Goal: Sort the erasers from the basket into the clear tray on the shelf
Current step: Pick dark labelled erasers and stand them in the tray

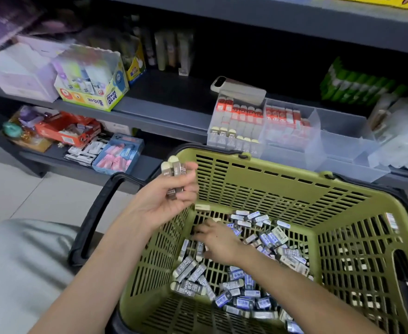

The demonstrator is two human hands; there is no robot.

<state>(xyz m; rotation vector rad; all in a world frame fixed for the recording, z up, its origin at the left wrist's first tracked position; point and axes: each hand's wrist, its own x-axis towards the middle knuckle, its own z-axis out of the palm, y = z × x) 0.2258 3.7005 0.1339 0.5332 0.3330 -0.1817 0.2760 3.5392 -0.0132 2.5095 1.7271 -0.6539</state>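
Observation:
A green slatted basket [282, 189] with black handles fills the lower right and holds several grey and blue sleeved erasers [241, 283] on its floor. My left hand [166, 201] is raised at the basket's near-left rim, shut on a small bunch of grey erasers [174, 175] held upright. My right hand [218, 239] reaches down to the basket floor, palm down among the erasers; whether its fingers hold one is hidden. The clear tray [292, 150] stands on the shelf just behind the basket, with rows of red-topped and grey erasers in its left compartments.
A white phone-like case [239, 89] lies on top of the clear tray. A yellow Power Glue box [92, 92] and white boxes stand at the shelf's left, green packs [359, 85] at the right. A lower shelf holds pink and blue erasers [118, 156].

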